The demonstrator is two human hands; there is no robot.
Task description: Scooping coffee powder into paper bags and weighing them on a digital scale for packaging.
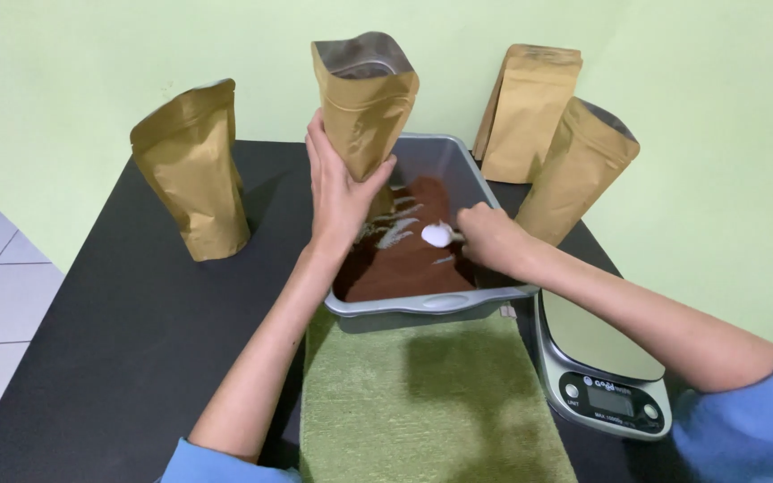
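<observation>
Your left hand (340, 192) grips the open kraft pouch (364, 98): matte tan, foil-lined mouth, upright over the grey plastic tray (445, 302). Your right hand (487, 234) is closed on a white spoon (437, 235), just right of the pouch, in fine reddish-brown powder (409, 259). Similar pouches stand left and right. Green mat near you, scale (603, 376) beside your right forearm.

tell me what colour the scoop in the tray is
White. The scoop, held by the right hand over the brown powder, shows in the head view.

Both arms are bare below short blue sleeves (744, 420).
</observation>
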